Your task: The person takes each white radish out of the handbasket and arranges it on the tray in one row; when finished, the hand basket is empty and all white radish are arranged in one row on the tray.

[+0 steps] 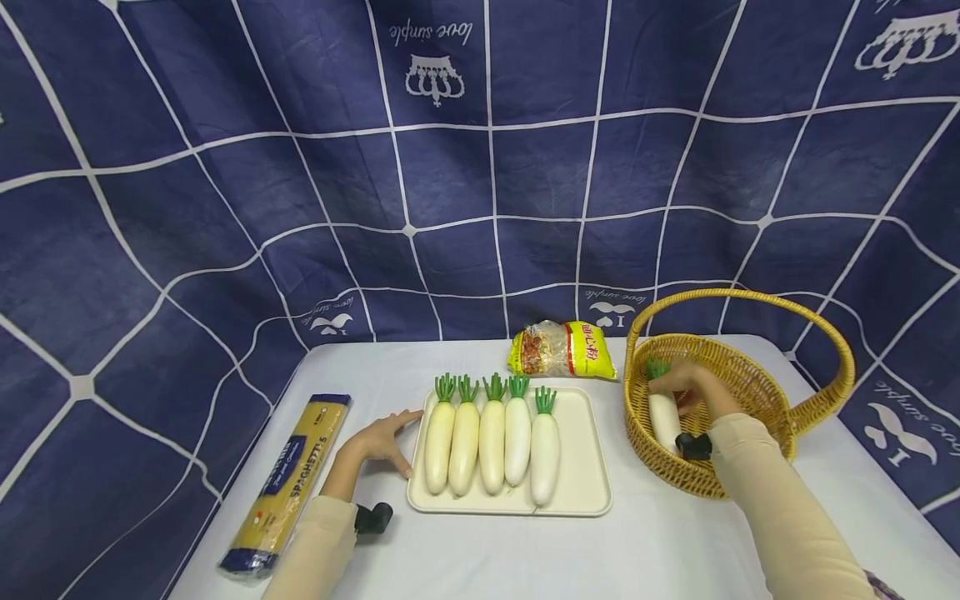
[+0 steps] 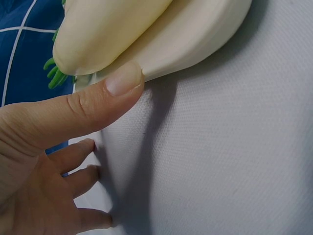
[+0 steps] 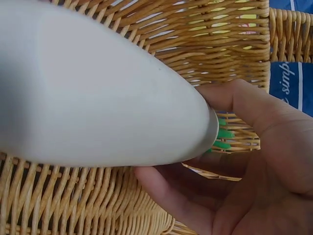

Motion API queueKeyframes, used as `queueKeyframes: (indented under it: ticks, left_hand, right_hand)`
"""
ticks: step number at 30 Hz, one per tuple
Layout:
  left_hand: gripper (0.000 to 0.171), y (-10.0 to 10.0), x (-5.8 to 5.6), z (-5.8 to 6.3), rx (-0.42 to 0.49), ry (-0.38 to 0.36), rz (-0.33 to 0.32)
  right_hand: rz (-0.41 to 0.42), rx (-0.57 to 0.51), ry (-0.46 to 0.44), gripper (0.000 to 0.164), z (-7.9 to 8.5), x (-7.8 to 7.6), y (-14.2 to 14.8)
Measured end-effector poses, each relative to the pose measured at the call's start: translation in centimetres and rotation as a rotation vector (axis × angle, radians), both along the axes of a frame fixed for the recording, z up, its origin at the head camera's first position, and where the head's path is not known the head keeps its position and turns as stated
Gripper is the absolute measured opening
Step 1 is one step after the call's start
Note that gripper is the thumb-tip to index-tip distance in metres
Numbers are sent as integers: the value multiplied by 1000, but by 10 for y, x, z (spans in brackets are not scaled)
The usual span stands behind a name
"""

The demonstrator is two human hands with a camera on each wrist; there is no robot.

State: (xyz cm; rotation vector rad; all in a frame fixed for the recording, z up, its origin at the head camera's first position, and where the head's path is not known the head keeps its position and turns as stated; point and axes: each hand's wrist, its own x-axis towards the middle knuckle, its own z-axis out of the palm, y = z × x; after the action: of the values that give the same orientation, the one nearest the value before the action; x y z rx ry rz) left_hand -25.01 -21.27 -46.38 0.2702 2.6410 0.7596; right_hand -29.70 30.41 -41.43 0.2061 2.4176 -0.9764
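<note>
Inside the wicker basket point(image 1: 720, 354), my right hand point(image 1: 682, 385) grips a white radish point(image 1: 663, 417) near its green-topped end. The right wrist view shows the thumb and fingers on either side of the radish point(image 3: 112, 93), with woven wicker all around. My left hand point(image 1: 385, 439) is at the left edge of a cream tray point(image 1: 585, 450), fingers spread. Up close, the left thumb lies right at the tray's rim point(image 2: 195, 54), beside a radish point(image 2: 102, 34). Several radishes point(image 1: 492, 446) lie side by side on the tray, green tops pointing away from me.
A long spaghetti packet point(image 1: 288, 483) lies on the left of the white table point(image 1: 465, 558). Behind the tray sits a yellow and red food bag point(image 1: 562, 350). The basket's tall handle point(image 1: 738, 293) arches over its opening. A dark blue checked cloth point(image 1: 525, 183) hangs at the back.
</note>
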Motion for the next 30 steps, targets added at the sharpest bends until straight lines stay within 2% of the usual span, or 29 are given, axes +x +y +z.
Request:
queueKeyframes:
  ticks: [6,12,18,25,30]
  left_hand:
    - [108,0,0,-1,9,-1,-1]
    - [107,0,-1,0,2,4,-8]
    - [107,-1,-1,0,-5,5,-12]
    - [108,-1,-1,-1,-8,3,-10]
    - [107,0,-1,-1,-14,1,-9]
  right_hand:
    - [6,-66,17,60,-1,-2,10]
    - [46,-162,92,54,0,-2,22]
    - [18,-178,150,60,8,8,21]
    - [36,-199,211,67,12,20,25]
    - [24,-211,239,79,19,30,24]
